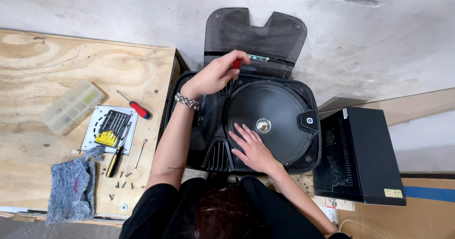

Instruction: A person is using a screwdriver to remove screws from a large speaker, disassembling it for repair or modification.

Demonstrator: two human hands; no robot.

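Speaker is lying on the floor, its mesh cover already off. Left hand is pinching a red screwdriver, maybe at a screw. Right hand is resting there, fingers spread.

Left hand drives a red screwdriver into the speaker; right hand steadies it.

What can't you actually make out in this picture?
Head view:
- Red-handled tool: the left hand covers all but a bit of handle, so the tip is hidden.
- Speaker cone: partly covered by the right hand.
- Screws: too small to tell type.
- Clear box: contents blurred.
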